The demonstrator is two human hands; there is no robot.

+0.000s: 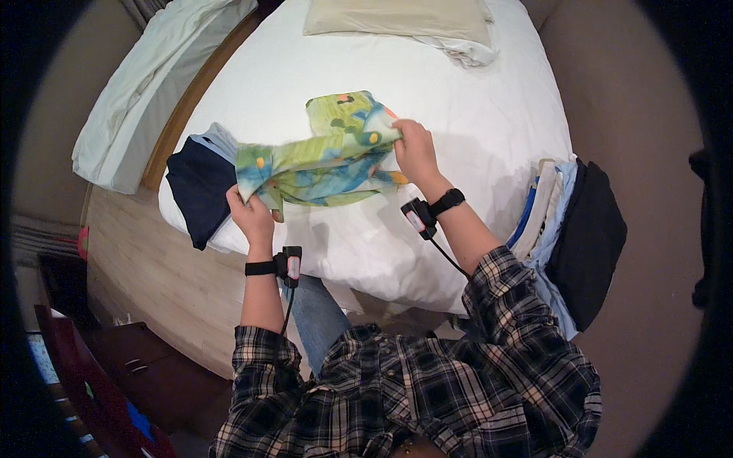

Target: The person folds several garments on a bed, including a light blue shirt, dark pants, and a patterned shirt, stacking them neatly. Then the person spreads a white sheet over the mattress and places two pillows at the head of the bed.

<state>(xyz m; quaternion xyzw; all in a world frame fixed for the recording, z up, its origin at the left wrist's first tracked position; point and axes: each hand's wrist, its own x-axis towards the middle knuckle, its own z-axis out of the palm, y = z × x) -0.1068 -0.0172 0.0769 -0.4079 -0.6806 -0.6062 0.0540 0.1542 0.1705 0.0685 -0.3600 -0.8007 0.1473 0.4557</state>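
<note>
A green, blue and yellow patterned garment [326,166] is stretched between my two hands above the white bed [458,109]. My left hand [252,217] pinches its left end near the bed's front edge. The fingers of my right hand [418,151] grip the cloth at its upper right. One part of the garment spreads behind the stretched edge, with folds hanging below. Just left of my left hand, a dark navy garment [200,186] lies at the bed's corner, beside a light blue-grey cloth [219,138].
Several garments, including a black one [590,240] and a light blue one [552,246], hang over the bed's right edge. A beige pillow [401,17] lies at the far end. To the left stands a white-covered mattress [160,86]; dark red furniture [154,372] is lower left.
</note>
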